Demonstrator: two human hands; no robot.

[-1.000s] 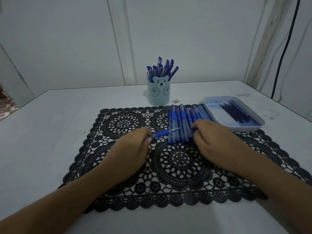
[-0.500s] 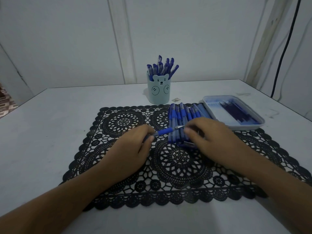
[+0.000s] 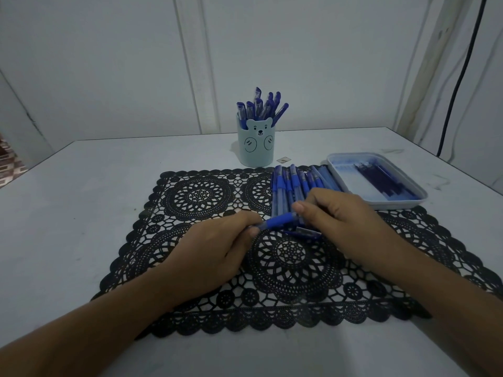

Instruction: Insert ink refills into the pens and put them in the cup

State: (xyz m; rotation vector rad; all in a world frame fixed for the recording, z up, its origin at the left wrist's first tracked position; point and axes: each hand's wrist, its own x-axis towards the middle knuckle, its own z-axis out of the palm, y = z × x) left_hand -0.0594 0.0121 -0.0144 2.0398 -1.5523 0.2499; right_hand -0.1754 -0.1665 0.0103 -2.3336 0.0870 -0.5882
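Both hands are over a black lace placemat (image 3: 190, 202) on the white bench (image 3: 68, 213). The left hand (image 3: 215, 248) has curled fingers pinching the left end of a blue pen (image 3: 280, 221). The right hand (image 3: 343, 221) pinches the pen's right end with its thumb on top. The pen is held roughly level, just above the mat, in front of the near ends of a row of blue pens (image 3: 294, 186). These lie side by side on the mat's far right part. Another blue pen piece (image 3: 304, 232) lies on the mat just under the right hand's fingers; can't tell exactly what it is.

A light blue bear cup (image 3: 255, 148) stands upright on the bench just beyond the mat, with capped blue pens (image 3: 261, 107) sticking out of it. A pale tray (image 3: 381, 205) sits to the right, touching the pen row, with dark ink refills (image 3: 381, 180) lying inside. A small scrap (image 3: 283, 160) lies beside the cup. A black cable (image 3: 460, 77) hangs down the right wall.
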